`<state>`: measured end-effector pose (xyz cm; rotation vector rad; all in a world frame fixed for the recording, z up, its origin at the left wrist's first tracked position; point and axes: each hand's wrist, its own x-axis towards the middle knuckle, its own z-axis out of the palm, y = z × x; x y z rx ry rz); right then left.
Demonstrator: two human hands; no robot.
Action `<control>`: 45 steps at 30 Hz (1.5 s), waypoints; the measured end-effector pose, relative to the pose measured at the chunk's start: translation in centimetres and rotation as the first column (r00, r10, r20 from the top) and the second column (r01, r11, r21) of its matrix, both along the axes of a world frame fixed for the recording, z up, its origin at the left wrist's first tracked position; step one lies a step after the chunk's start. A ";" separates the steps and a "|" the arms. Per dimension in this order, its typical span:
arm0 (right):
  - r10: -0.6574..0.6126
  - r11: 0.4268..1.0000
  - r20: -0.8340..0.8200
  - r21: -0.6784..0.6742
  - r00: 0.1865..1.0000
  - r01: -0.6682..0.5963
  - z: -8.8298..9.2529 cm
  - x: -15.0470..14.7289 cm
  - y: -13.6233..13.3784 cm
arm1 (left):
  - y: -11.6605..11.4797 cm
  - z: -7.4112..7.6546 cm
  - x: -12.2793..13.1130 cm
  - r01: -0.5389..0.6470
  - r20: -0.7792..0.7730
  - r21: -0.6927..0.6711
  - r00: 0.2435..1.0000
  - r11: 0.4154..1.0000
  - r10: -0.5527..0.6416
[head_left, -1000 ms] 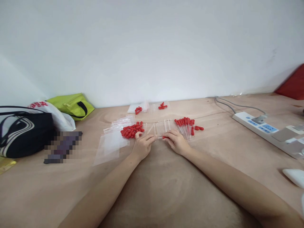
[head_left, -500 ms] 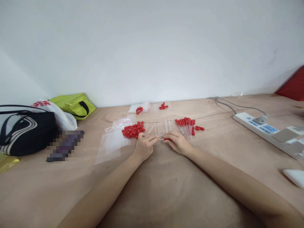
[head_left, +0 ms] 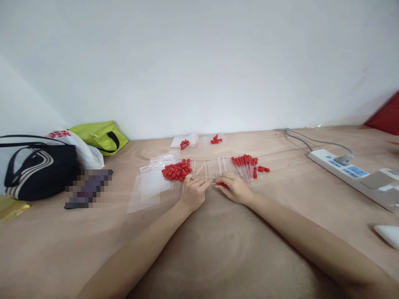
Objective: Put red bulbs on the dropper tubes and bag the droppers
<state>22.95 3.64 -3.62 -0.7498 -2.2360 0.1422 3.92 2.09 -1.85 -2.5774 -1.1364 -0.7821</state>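
A bare plywood desk (head_left: 218,253) runs back to a plain white wall (head_left: 199,62). At nine o'clock from the hands sit a black bag (head_left: 37,170) and a green pouch (head_left: 99,135); a power strip (head_left: 343,168) lies at three. At eleven, a pile of red bulbs (head_left: 176,170) rests beside zip bags (head_left: 149,185), and clear tubes (head_left: 218,167) lie at twelve. The right hand (head_left: 234,189) pinches a red-bulbed dropper (head_left: 221,184) low over the desk. The left hand (head_left: 193,194) is curled, fingertips at its clear end; whether it grips is unclear.

red piece (head_left: 222,184) in right hand (head_left: 234,189), too small; pixelated object (head_left: 88,187) unreadable
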 end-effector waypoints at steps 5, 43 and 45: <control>0.003 1.000 0.002 -0.009 1.000 -0.003 0.1 0.0 0.0 | -0.3 0.1 0.4 -0.024 0.013 -0.022 1.000 0.999 0.025; -0.710 0.654 0.030 -0.344 0.704 0.674 3.4 8.1 5.2 | 1.1 0.0 0.8 -0.338 0.079 -0.118 0.934 0.934 0.348; -0.717 0.638 0.080 -0.325 0.692 0.698 2.8 7.5 5.3 | 1.1 -0.1 0.8 -0.342 0.074 -0.111 0.934 0.933 0.351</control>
